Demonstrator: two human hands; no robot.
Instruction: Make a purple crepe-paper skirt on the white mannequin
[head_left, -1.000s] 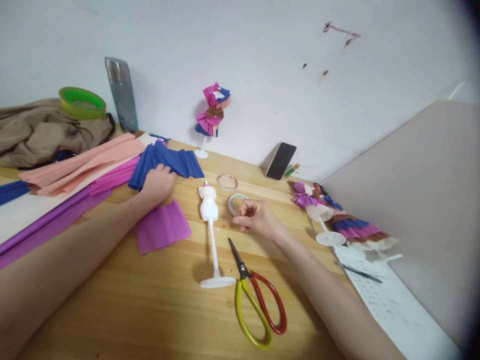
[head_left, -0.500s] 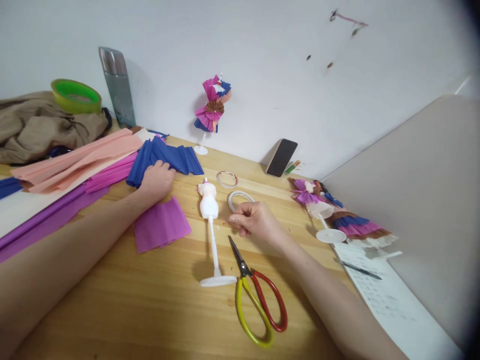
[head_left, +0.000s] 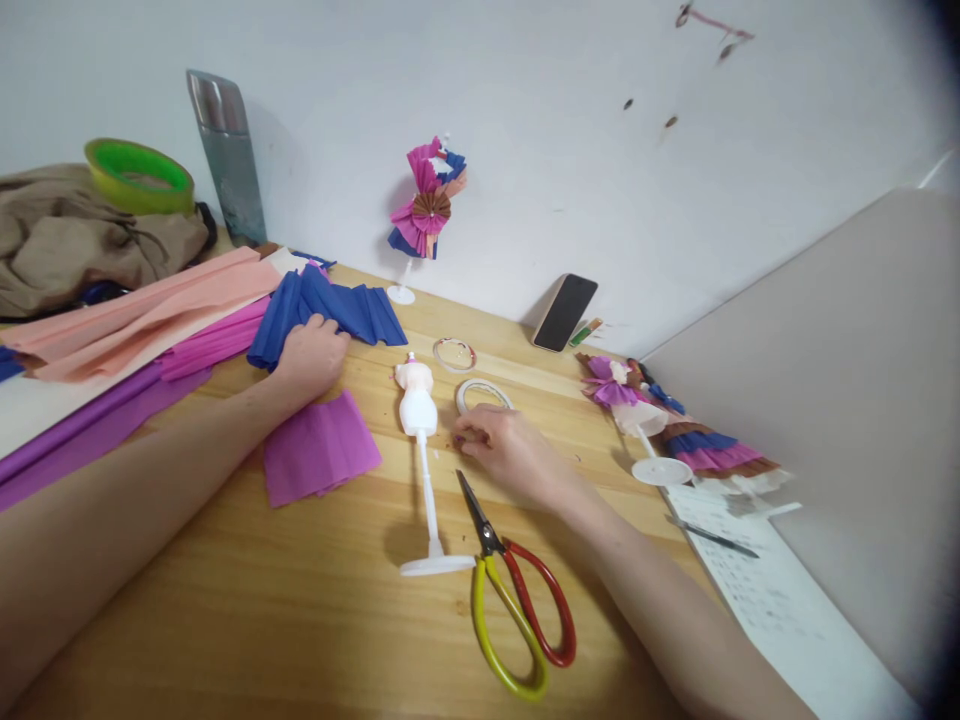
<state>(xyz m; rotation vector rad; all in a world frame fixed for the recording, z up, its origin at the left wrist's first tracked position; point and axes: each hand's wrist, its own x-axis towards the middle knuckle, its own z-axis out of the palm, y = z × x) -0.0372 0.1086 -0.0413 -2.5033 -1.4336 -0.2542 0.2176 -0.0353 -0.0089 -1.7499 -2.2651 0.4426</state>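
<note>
Left hand (head_left: 311,355): rests on the near edge of the pleated dark-blue crepe paper (head_left: 364,308). Its fingers are curled and partly cover the paper; whether they grip it cannot be told. A square magenta-purple crepe paper sheet (head_left: 322,450) lies just below the wrist.

Right hand (head_left: 510,447): fingers bent inward, low over the wooden tabletop (head_left: 330,620), in front of the white ring-shaped tape roll (head_left: 460,397). The hand hides the near part of the roll. Contents of the fingers — if any — cannot be made out.

Small white plastic dress form (head_left: 418,412): upright on its round base, between the two hands. Scissors with one yellow and one red handle (head_left: 489,540): flat on the tabletop, right of the base.

Cut-off items: the peach crepe paper (head_left: 172,310) and the crumpled beige cloth (head_left: 82,235) at the left edge. Writing on the white paper sheet (head_left: 780,600) is illegible.
</note>
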